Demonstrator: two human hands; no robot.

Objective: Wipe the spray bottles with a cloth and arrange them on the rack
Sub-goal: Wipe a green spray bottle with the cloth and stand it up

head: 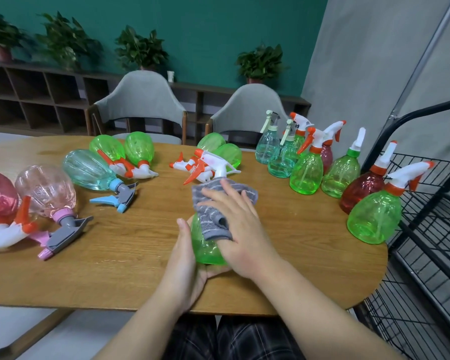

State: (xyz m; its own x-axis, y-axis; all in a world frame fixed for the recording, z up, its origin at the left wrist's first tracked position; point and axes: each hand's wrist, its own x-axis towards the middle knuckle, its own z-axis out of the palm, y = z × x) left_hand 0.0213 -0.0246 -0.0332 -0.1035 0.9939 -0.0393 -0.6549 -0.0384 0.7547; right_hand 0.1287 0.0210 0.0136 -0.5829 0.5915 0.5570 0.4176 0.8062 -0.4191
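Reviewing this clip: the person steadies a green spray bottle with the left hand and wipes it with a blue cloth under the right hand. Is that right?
Not quite: the cloth is grey, not blue, as the head view shows. The rest holds: the left hand steadies the green spray bottle from below, and the right hand presses the cloth against it.

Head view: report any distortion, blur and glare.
Head view: wide-angle bending curves the table edge and tilts the rack; the plants behind look soft; the green bottle under the cloth shows only small highlights; lighting is even, with faint shadows.
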